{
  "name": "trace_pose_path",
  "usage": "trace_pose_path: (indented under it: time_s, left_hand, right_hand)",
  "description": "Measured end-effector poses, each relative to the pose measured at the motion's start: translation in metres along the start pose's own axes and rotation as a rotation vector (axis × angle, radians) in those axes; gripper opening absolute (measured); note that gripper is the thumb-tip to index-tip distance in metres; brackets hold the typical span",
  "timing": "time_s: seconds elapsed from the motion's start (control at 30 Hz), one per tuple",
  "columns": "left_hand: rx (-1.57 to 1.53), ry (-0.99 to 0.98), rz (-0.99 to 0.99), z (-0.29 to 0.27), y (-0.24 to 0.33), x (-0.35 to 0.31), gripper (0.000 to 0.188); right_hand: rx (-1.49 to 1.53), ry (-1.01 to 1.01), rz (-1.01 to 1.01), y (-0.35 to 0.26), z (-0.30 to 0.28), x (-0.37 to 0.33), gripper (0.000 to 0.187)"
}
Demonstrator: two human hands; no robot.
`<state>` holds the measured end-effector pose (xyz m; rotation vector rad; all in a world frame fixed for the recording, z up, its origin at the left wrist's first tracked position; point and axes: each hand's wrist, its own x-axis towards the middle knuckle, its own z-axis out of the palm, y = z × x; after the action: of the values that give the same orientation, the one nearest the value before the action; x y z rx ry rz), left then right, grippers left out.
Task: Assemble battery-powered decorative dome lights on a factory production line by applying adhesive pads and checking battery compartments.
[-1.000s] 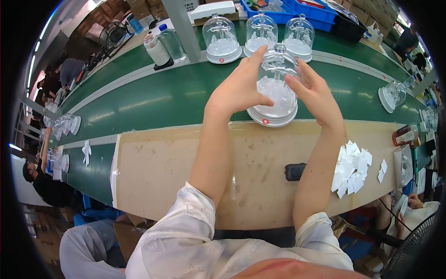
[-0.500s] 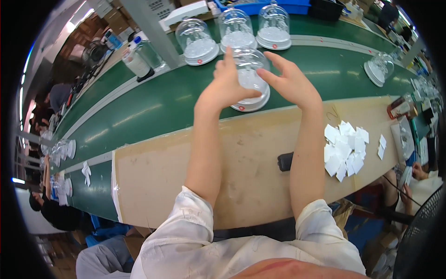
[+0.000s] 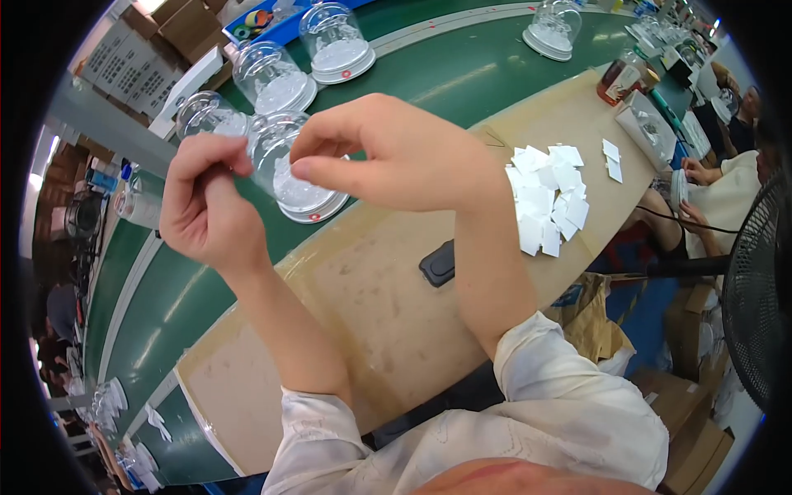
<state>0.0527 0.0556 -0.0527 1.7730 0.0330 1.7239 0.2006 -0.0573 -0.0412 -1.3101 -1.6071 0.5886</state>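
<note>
My left hand (image 3: 213, 206) is raised in front of the domes, its fingers curled inward with nothing visible in them. To its right, my right hand (image 3: 396, 157) hovers over the nearest clear dome on a white base (image 3: 280, 161) and hides part of it. Its fingers and thumb curve loosely with a gap between them, holding nothing. Whether either hand touches that dome cannot be told. Behind stand further domes on white bases: one half hidden by my left hand (image 3: 210, 114), one in the middle (image 3: 276, 78) and one farther right (image 3: 337, 43).
A brown board (image 3: 363, 289) lies before me on the green surface (image 3: 437, 74), with a black oblong object (image 3: 438, 264) and a pile of white cards (image 3: 547, 198). Another dome (image 3: 553, 31) stands far right. A bottle (image 3: 623, 77) and a black fan (image 3: 755, 272) are at the right.
My view has turned to the right, so the scene has shifted left. My hands have come away from around the nearest dome; the left one has curled its fingers, and the right has bent inward.
</note>
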Motion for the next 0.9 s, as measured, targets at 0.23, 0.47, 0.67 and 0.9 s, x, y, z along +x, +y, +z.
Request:
trace_pose_path:
  time_s: [0.23, 0.47, 0.67, 0.9]
  left_hand:
    - [-0.021, -0.109, -0.049, 0.003, 0.003, -0.003, 0.031]
    - [-0.025, -0.13, -0.122, 0.007, -0.003, -0.005, 0.031]
    - [0.026, -0.24, -0.188, 0.014, 0.009, -0.007, 0.031]
    - [0.194, -0.781, -0.593, 0.068, 0.029, -0.055, 0.025]
  right_hand:
    - [0.025, -0.035, -0.08, -0.015, -0.001, -0.011, 0.019]
    - [0.081, 0.028, -0.089, -0.042, -0.005, -0.04, 0.016]
    - [0.154, 0.247, -0.064, -0.044, -0.005, -0.113, 0.009]
    - [-0.163, 0.723, 0.321, 0.047, -0.007, -0.27, 0.025]
